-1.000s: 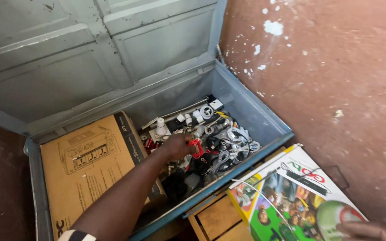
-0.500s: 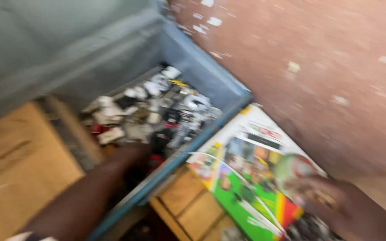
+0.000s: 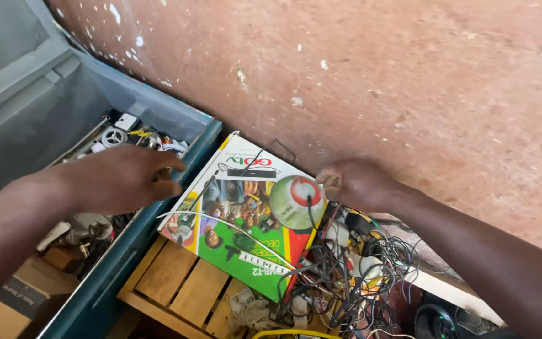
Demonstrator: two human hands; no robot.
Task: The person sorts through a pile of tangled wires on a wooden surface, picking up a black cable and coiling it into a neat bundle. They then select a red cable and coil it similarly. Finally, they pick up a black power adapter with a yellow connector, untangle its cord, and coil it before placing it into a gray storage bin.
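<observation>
Both hands are busy: the right hand (image 3: pixel 356 183) grips the colourful box's (image 3: pixel 246 216) corner, the left hand (image 3: pixel 127 179) hovers open and empty over the metal trunk (image 3: pixel 133 245), box seemingly not yet lifted from the wooden crate (image 3: pixel 177 279).

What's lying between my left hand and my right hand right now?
In the head view, the colourful printed box lies between the left hand and the right hand, tilted on the wooden crate.
</observation>
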